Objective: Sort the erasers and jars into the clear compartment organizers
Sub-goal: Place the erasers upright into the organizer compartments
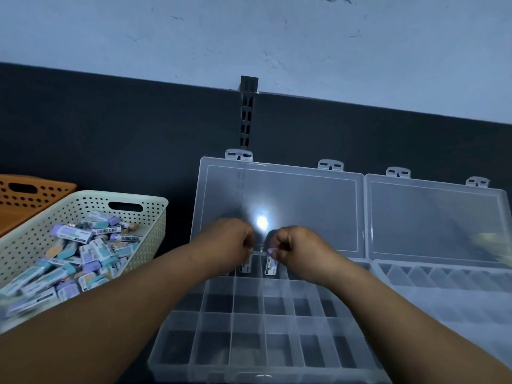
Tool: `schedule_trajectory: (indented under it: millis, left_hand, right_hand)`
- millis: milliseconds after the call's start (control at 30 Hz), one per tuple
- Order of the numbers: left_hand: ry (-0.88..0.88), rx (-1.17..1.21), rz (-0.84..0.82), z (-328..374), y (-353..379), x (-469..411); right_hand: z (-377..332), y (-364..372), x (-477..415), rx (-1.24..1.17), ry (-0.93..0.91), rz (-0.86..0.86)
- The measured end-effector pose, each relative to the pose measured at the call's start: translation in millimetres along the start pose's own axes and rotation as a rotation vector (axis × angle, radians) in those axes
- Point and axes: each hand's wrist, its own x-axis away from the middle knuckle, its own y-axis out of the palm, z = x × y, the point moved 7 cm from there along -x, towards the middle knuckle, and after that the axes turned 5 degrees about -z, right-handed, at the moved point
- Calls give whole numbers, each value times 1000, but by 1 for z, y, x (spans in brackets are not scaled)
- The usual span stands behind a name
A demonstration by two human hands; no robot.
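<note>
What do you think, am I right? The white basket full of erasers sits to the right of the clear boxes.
Not quite. In the head view the white basket full of erasers sits to the left of the clear boxes, not the right.

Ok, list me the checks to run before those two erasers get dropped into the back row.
1. Lid of the left organizer is open: ok.
2. Right hand pinches the right eraser upright at a back-row compartment: ok.
3. Left hand grips the left eraser: contact hidden, cannot tell.
4. The two erasers sit on opposite sides of a divider: ok.
5. Nearer rows have free compartments: ok.
6. White basket holds more erasers: ok.
</note>
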Motion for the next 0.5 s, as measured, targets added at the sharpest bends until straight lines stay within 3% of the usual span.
schedule_trajectory:
  millis: [500]
  left_hand:
    - [27,30,90,-19,-23,12]
  right_hand:
    - [-37,-22,2,89,-44,71]
